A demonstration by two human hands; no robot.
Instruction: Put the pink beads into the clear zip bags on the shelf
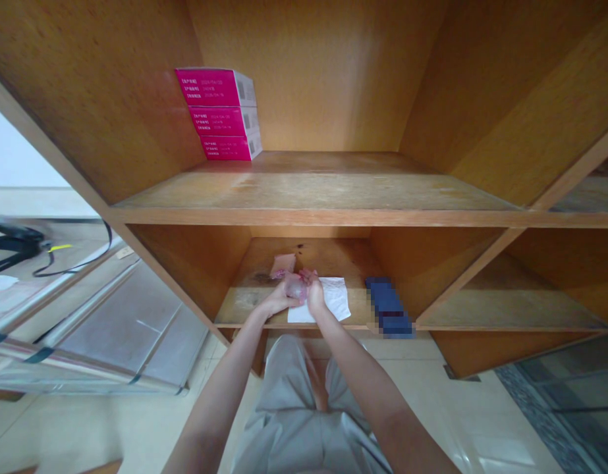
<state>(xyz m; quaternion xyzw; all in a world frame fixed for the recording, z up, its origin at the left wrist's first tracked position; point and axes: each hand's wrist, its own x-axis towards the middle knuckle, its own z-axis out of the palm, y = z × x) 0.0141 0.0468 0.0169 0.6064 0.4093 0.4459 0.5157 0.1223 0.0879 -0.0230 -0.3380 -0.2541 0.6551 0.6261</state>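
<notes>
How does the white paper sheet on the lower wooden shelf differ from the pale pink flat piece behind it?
The white paper sheet is clearly larger than the pale pink flat piece. The sheet lies near the front edge, partly under the person's right hand, while the piece lies further back, clear of that hand. The sheet is bright white, the piece a dull pink. Both lie flat on the same wooden shelf.

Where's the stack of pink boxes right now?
In the head view, the stack of pink boxes stands in the back left corner of the upper shelf, against the left wall and above the compartment where the hands are working.
</notes>
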